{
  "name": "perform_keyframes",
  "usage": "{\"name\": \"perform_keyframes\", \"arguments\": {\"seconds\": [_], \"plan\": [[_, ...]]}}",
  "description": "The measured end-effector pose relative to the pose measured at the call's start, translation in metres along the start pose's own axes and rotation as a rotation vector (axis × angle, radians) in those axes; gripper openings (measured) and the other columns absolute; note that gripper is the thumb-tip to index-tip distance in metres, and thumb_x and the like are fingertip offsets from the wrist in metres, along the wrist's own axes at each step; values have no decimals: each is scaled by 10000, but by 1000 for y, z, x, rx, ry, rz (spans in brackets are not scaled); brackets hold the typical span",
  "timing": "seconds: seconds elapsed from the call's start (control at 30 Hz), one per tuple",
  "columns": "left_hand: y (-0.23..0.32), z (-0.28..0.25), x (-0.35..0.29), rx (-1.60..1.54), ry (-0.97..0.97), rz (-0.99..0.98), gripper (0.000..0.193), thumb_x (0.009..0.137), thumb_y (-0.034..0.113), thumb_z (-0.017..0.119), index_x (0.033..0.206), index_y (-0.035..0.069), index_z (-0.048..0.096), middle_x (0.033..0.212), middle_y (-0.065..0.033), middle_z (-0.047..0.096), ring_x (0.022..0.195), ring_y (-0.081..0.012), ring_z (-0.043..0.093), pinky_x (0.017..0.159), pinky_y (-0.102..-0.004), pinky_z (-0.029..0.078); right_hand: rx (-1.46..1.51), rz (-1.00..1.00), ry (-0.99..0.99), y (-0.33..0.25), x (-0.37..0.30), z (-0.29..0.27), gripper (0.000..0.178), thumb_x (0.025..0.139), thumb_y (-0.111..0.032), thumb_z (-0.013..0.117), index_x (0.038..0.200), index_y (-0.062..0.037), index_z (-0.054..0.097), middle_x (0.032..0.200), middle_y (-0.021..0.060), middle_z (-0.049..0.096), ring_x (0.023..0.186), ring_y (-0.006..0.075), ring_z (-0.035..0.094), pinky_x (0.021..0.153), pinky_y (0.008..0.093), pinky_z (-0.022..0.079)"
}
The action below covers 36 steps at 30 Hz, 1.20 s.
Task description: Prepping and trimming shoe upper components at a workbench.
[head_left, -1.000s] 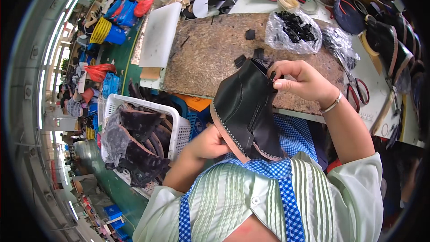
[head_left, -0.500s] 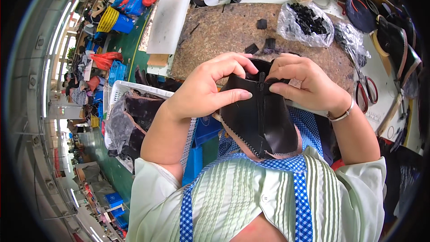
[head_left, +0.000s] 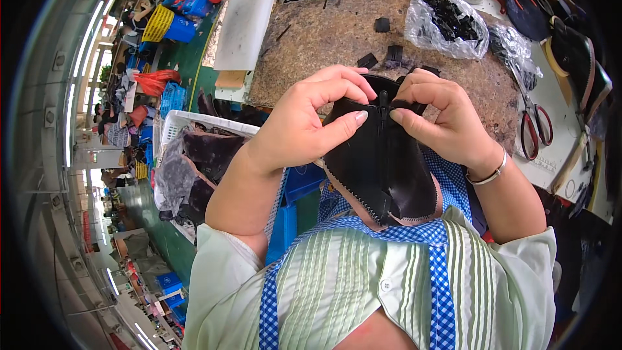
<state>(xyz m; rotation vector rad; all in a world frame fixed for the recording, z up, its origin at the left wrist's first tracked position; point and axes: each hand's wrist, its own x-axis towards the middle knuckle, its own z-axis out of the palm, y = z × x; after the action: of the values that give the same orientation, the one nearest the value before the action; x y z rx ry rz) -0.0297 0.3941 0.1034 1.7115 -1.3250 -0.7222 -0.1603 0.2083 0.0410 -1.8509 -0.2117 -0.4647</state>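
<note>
Over the lap, between chest and worktop edge, the head view showed a black leather boot upper (head_left: 382, 168) held up in both hands, clear of the worktop (head_left: 324, 39). A zip ran down its middle, and a pale zigzag-stitched edge bordered its lower end.

The left hand (head_left: 304, 126) gripped the upper's top left edge, thumb pressed on the front face just beside the zip and the other fingers curled over the rim. The right hand (head_left: 444, 123) mirrored this on the right side, thumb and forefinger pinching the leather at the zip's top end. A metal bracelet (head_left: 489, 174) sat on that wrist.

Handling assessment: the piece appeared light and pliable, since it hung and curved under its own weight; it would likely fold if held at one corner. The surface looked smooth and could slip, so a pinch close to the zip tape or the stitched edge was judged the firmest hold.

Beyond the hands, the worktop carried a clear bag of small black parts (head_left: 447, 23), red-handled scissors (head_left: 534, 129) and a white cutting board (head_left: 246, 23). A white basket (head_left: 175, 133) of dark leather pieces stood at the left.
</note>
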Motion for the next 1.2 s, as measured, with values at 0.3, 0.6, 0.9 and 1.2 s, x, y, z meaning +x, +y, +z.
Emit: {"name": "perform_keyframes", "arguments": {"seconds": [0.3,0.6,0.9,1.2], "plan": [[-4,-8,5,-137,95,67,43,812,14,618,851,-4,618,1040,-113,585,1209,-342,496,1015,-433,367,138,173,76,-6,14,-7,184,777,-94,750,910,16,687,813,56,668,717,105,597,689,253,485],[7,-27,12,-328,148,132,80,824,3,642,900,19,622,1211,-129,505,1150,-192,496,941,-298,413,246,-43,67,-19,32,-18,263,819,21,642,1074,-33,679,927,27,645,776,80,578,711,223,466],[26,-27,15,-259,188,138,116,808,-13,644,912,29,613,1237,-128,485,1162,-191,488,958,-302,400,176,-78,16,-35,39,-26,324,803,54,603,1097,-59,682,906,45,632,857,139,572,783,258,456],[39,-21,18,-262,258,140,68,776,30,635,841,20,616,1185,-178,520,1229,-347,483,1045,-447,349,87,-131,106,-42,37,-23,230,823,3,634,1052,-1,662,979,94,647,863,197,589,775,304,458]]}}
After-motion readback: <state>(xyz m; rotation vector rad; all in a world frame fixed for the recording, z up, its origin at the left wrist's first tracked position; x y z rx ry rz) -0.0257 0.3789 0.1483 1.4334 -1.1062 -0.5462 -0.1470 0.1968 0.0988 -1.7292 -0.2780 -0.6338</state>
